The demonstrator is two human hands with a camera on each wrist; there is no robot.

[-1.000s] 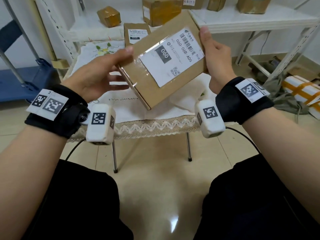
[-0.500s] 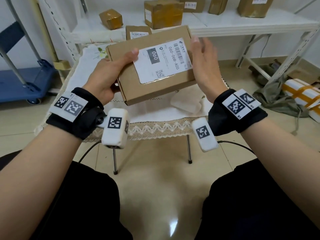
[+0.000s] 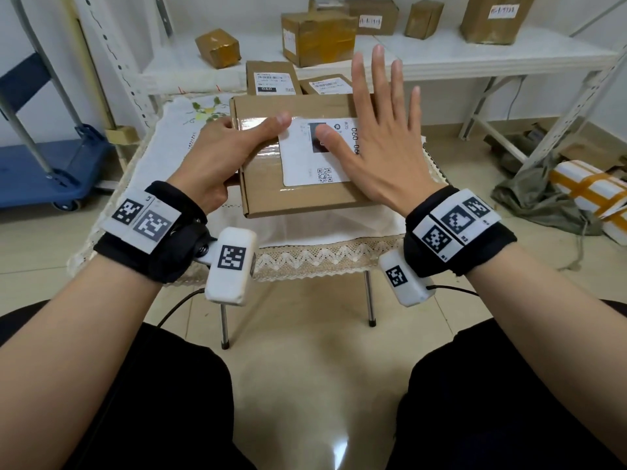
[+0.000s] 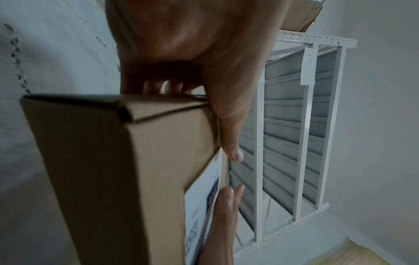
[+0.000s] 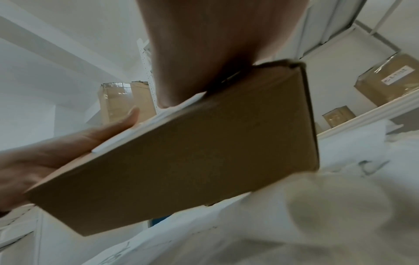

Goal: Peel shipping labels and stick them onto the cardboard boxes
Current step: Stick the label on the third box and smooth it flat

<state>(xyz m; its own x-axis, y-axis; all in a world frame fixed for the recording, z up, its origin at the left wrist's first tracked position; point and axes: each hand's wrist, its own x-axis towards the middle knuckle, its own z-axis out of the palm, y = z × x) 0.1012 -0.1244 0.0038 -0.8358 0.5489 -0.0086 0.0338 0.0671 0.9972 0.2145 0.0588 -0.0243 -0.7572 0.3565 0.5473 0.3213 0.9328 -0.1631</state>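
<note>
A flat cardboard box (image 3: 271, 195) with a white shipping label (image 3: 302, 164) on its top is held level just above the cloth-covered small table (image 3: 163, 157). My left hand (image 3: 224, 150) grips the box's left edge, thumb on top and fingers underneath. My right hand (image 3: 380, 144) lies flat over the label with fingers spread and straight, its thumb pressing on the label's dark square. The left wrist view shows the box (image 4: 113, 170) edge-on with the label (image 4: 199, 197). The right wrist view shows the box's underside (image 5: 192, 161) and the left hand (image 5: 56, 156).
Two labelled boxes (image 3: 273, 78) (image 3: 325, 84) stand at the table's back edge. Behind is a white shelf with several brown boxes (image 3: 319, 37). A blue cart (image 3: 44, 171) is on the left, and a white-and-orange parcel (image 3: 590, 195) lies on the floor at the right.
The box has come down from a tilted, raised position to level over the table. My right hand left the box's right edge and now lies flat on the label.
</note>
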